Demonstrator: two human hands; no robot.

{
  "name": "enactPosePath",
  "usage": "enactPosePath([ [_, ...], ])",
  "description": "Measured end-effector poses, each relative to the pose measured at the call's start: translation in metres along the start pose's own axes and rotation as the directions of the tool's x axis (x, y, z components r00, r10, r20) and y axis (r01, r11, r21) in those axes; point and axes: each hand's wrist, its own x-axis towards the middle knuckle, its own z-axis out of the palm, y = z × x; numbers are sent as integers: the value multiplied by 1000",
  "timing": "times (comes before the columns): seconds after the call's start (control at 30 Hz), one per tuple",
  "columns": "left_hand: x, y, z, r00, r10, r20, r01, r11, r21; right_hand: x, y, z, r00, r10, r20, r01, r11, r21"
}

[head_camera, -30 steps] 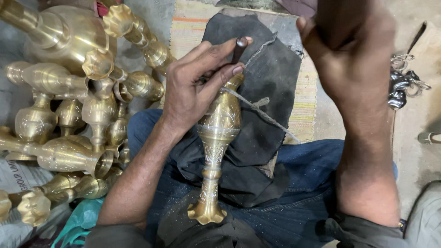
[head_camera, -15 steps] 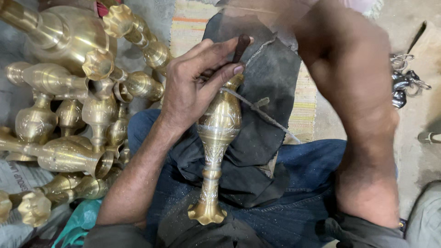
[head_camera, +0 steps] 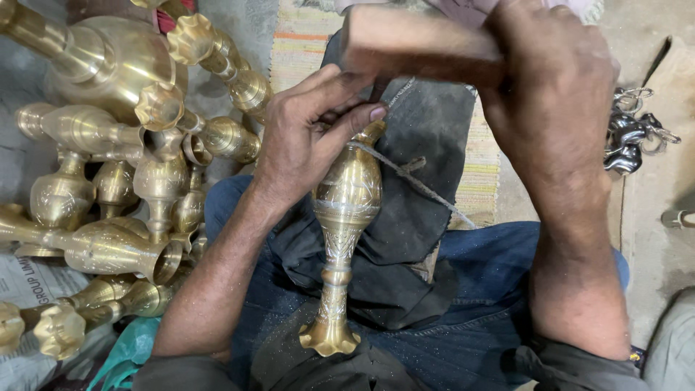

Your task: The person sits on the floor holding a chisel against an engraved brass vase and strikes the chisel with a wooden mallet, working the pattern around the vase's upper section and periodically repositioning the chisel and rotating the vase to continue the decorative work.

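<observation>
Brass vase (head_camera: 346,217) lay across the person's lap on a dark cloth (head_camera: 427,210), foot at 6 o'clock, neck toward 12. Left hand (head_camera: 308,137) pinched a small tool at the vase's shoulder, fingers (head_camera: 355,119) pressed together. Half a second earlier the right hand (head_camera: 557,94) was higher; now it had swung down, fist wrapped around a wooden handle (head_camera: 413,47), looking like mid-strike. More brass vases (head_camera: 108,159) piled at 9 o'clock.
</observation>
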Motion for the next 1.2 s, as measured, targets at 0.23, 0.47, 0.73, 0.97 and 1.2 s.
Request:
enactPosePath([
  [0.23, 0, 0, 0, 1000, -9, 27, 9, 1000, -15, -1, -2, -1, 984, 164, 69, -177, 940, 292],
  [0.47, 2, 1, -4, 999, 5, 41, -4, 1000, -21, -5, 0, 7, 967, 204, 150, -252, 837, 486],
  [0.73, 2, 0, -6, 998, 38, 52, -35, 998, -45, -12, 5, 14, 997, 74, 17, -74, 908, 413],
  [0.97, 5, 2, -8, 998, 25, 64, -24, 1000, -9, -4, 1, 12, 966, 218, 136, -257, 827, 501],
  [1.2, 4, -1, -10, 996, -4, 92, 5, 1000, -13, -4, -2, 12, 913, 344, 220, -407, 713, 571],
])
